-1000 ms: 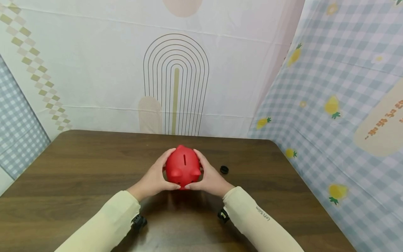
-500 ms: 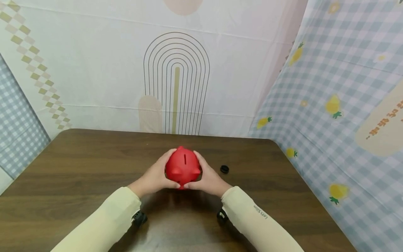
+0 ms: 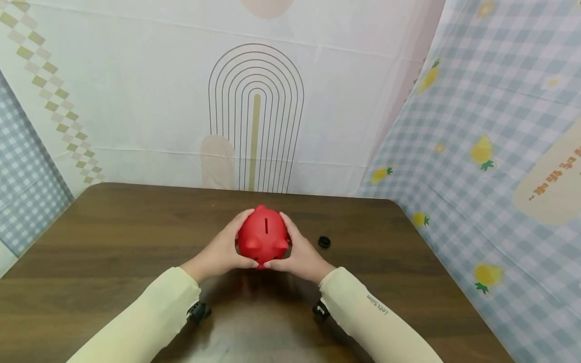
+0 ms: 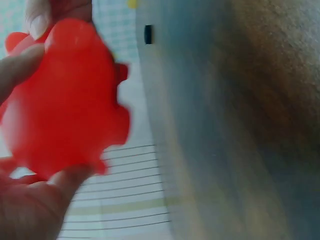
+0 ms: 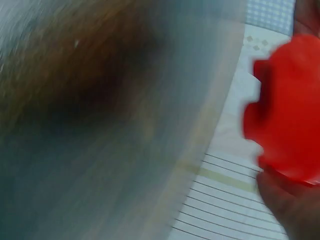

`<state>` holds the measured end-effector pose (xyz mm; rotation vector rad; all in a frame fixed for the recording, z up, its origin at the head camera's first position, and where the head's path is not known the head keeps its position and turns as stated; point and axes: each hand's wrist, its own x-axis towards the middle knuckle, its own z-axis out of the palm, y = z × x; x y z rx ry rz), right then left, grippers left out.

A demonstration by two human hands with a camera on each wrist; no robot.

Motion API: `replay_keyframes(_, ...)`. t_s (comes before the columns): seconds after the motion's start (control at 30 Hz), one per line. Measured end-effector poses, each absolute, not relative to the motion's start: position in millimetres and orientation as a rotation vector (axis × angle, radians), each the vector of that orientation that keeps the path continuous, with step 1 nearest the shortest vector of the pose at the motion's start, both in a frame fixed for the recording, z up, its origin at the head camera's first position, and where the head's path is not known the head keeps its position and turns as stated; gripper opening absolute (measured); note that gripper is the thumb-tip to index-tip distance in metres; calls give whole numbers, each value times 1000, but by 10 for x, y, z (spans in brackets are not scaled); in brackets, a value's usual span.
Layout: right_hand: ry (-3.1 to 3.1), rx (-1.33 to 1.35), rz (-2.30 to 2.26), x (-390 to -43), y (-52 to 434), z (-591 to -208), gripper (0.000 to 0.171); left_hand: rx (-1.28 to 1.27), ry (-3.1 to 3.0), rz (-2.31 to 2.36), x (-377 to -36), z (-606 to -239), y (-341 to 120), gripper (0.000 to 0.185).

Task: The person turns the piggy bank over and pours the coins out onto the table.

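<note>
Sleeves: we are wearing pale yellow long sleeves [image 3: 150, 317], nearest the head camera, with small black wrist cameras under each forearm.
Left hand: our left hand [image 3: 222, 254] is curling round the left flank of the red plastic pig-shaped money box [image 3: 263, 236], thumb tucked under its front.
Right hand: our right hand [image 3: 299, 254] is mirroring it on the right flank, fingers wrapping toward the back.
Money box: we are holding it between both hands at the middle of the dark brown wooden worktop [image 3: 113, 237], coin slot facing up; the left wrist view suggests it is being lifted off the surface. We judge the two-sided grip is steadying its round, smooth body.
Nearby: a small black round cap [image 3: 324, 242] is lying on the worktop just right of our right hand, apart from it and in nobody's way.
Beyond: a pale printed cloth backdrop [image 3: 254, 116] with arch lines is hanging behind, and a blue checked cloth [image 3: 490, 151] with yellow fruit is closing the right side.
</note>
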<state>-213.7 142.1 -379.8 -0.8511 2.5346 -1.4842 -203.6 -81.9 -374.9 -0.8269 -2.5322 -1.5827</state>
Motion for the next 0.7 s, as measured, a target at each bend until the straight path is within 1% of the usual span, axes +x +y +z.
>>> replay_keyframes(0.07, 2620, -987, -1492, -2123, 1418, -3789, 105, -868, -2470, -1454, -2028, -3734, -819, 103)
replay_keyframes(0.13, 2660, -1036, -1496, -2121, 1410, -3789, 105, -884, -2434, -1383, -2030, -3729, -811, 102)
replay_keyframes(0.23, 2575, -907, -1477, -2126, 1400, -3823, 99, -866, -2507, -1416, -2044, -3775, -811, 100)
replay_keyframes(0.33, 2502, -778, -1448, -2113, 1398, -3831, 97, -830, -2580, -1482, -2041, -3810, -816, 100)
replay_keyframes(0.4, 2526, -836, -1463, -2105, 1398, -3807, 100, -841, -2548, -1474, -2023, -3787, -820, 103)
replay_keyframes(0.6, 2677, -1163, -1502, -2106, 1393, -3715, 106, -870, -2397, -1336, -1957, -3665, -816, 109)
replay_keyframes(0.7, 2695, -1167, -1489, -2105, 1393, -3714, 107, -875, -2414, -1315, -1963, -3655, -815, 107)
